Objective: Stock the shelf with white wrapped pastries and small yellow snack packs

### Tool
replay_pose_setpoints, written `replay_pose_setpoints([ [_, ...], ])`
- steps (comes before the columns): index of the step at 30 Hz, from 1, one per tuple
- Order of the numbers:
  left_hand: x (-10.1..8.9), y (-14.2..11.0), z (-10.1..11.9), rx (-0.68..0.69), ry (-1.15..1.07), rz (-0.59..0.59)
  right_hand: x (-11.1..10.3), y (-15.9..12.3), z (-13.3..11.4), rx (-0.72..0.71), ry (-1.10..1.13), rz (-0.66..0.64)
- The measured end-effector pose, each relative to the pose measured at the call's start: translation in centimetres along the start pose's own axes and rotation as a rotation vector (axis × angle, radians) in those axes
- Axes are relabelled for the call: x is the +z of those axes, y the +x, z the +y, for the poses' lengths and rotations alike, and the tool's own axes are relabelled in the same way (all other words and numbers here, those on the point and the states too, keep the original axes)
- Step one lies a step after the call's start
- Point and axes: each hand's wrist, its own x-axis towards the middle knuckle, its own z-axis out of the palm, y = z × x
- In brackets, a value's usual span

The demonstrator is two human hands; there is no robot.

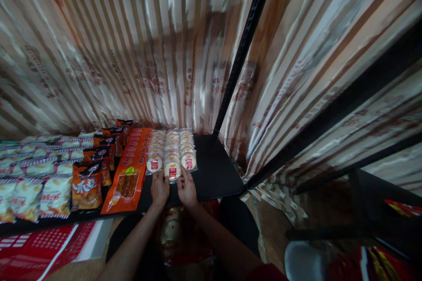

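Observation:
My left hand (pixel 160 189) and my right hand (pixel 187 189) grip the lower left and right edges of a clear packet of round white rice crackers (pixel 172 171) with a red label. It lies at the front of the middle row. Similar packets stand in rows on both sides, the right row (pixel 188 161) and the left row (pixel 154 163). Left of them lie long orange snack packs (pixel 127 175) with brown sticks showing through a window. The undersides of my fingers are partly hidden.
Orange-brown snack bags (pixel 86 186) and white snack bags (pixel 55 195) fill the left of the black shelf (pixel 217 175). A black metal post (pixel 239 61) rises at its back right corner. Below my arms is a red bag (pixel 173 232) with more crackers. Striped plastic sheeting (pixel 148 44) hangs behind.

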Motion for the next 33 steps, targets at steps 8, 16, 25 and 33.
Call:
replay_pose_setpoints([
  [8, 0.3, 0.4, -0.3, 0.009, -0.058, 0.012, -0.1, -0.2, 0.1, -0.030, -0.021, -0.019],
  [16, 1.1, 0.4, -1.1, 0.023, -0.101, 0.054, -0.2, -0.1, 0.0, -0.059, -0.035, -0.001],
  [25, 1.8, -0.7, -1.7, 0.150, -0.209, 0.121, -0.2, -0.5, -0.3, -0.056, -0.082, 0.024],
  [33, 2.1, -0.7, -2.0, 0.202, -0.135, 0.128, 0.0, -0.7, -0.2, -0.074, -0.124, 0.032],
])
